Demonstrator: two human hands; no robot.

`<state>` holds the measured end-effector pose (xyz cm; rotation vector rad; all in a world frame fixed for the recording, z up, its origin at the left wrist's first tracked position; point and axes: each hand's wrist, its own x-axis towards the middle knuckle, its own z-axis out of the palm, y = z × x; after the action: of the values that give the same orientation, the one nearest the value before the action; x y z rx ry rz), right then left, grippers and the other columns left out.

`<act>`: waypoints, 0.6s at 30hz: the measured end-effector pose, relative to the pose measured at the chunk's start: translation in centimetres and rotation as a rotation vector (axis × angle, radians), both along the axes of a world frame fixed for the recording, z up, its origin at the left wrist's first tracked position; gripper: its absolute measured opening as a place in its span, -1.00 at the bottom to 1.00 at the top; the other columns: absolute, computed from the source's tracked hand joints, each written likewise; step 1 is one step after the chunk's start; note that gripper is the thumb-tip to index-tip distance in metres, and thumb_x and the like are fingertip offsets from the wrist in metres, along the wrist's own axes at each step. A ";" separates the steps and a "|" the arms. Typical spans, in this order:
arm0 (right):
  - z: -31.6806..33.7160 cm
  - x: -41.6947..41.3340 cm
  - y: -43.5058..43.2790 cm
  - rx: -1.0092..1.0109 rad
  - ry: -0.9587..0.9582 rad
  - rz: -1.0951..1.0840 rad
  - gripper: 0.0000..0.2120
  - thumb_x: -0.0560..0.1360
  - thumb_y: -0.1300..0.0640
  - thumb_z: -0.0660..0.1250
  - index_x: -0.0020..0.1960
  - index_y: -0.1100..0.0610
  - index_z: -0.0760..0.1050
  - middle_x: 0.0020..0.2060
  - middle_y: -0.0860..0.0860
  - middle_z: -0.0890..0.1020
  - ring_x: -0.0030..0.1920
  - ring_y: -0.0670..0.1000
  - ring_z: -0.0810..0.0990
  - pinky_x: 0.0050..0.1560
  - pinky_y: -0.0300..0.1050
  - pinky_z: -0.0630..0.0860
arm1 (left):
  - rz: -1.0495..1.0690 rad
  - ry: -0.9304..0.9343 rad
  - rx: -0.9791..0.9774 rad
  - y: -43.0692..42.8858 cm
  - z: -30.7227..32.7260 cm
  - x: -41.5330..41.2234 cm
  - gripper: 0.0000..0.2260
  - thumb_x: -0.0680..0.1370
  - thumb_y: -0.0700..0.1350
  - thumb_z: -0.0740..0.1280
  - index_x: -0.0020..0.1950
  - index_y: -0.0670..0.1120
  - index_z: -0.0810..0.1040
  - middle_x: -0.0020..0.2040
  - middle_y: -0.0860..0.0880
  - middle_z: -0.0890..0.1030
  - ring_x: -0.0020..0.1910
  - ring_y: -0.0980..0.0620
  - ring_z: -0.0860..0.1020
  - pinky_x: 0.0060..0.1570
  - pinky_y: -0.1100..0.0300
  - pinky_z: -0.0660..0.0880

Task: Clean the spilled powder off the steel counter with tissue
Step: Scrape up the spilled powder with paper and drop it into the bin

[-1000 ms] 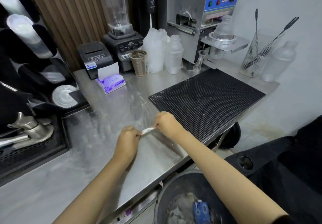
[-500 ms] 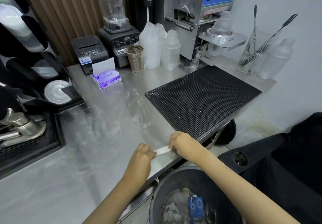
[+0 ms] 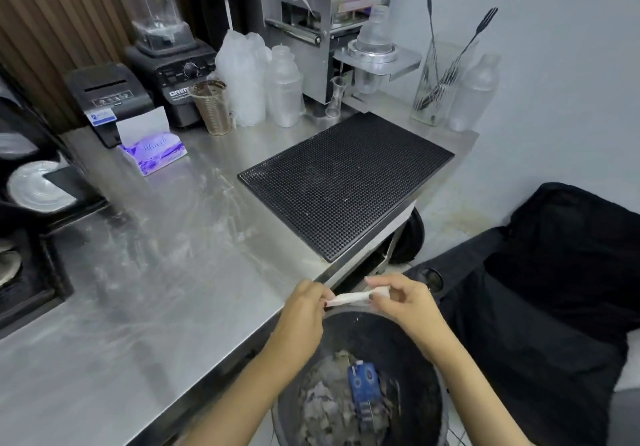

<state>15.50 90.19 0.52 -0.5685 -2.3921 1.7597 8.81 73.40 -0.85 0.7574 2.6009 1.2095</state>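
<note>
Both hands — left hand (image 3: 304, 310), right hand (image 3: 403, 301) — pinch tissue (image 3: 349, 297) above bin (image 3: 408, 338)

The one camera sits on my head, looking forward and down, wide-angled so straight edges bow. It is close to my hands (image 3: 356, 301), which come in from six o'clock, just over the black bin (image 3: 408, 348). The steel bench (image 3: 156, 272) fills nine o'clock, the black mat (image 3: 346, 182) lies at twelve, and machines line the far wall.
</note>
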 end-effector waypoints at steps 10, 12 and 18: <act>1.8 3.2 -0.5 -0.033 -0.018 -0.252 -0.87 0.47 0.31 0.32 -0.12 0.12 0.59 -0.53 -0.02 0.57 -0.53 -0.19 0.47 -0.41 -0.38 0.44 | -0.077 -0.330 0.070 1.6 2.4 1.4 -0.80 0.45 -0.28 0.34 -0.05 -0.01 0.46 -0.21 0.03 0.51 -0.26 0.15 0.47 -0.32 0.44 0.38; 2.2 3.6 -0.4 -0.057 -0.013 -0.268 -0.85 0.49 0.30 0.29 -0.15 0.10 0.57 -0.56 0.01 0.54 -0.57 -0.16 0.42 -0.47 -0.36 0.40 | -0.121 -0.259 0.015 1.7 2.9 1.8 -0.87 0.45 -0.22 0.36 -0.18 0.02 0.50 -0.25 0.06 0.54 -0.27 0.16 0.49 -0.33 0.45 0.37; 3.5 3.9 -0.6 -0.175 0.005 -0.312 -0.85 0.54 0.28 0.22 -0.13 0.24 0.55 -0.50 0.09 0.56 -0.55 -0.10 0.47 -0.44 -0.29 0.48 | 0.016 -0.387 0.221 2.8 4.6 2.2 -0.87 0.54 -0.17 0.27 -0.18 -0.06 0.55 -0.37 0.01 0.52 -0.44 0.15 0.44 -0.41 0.33 0.38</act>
<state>19.41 89.64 4.01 -0.9013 -2.0214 1.8314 11.04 76.17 3.79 0.4777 2.1899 1.4954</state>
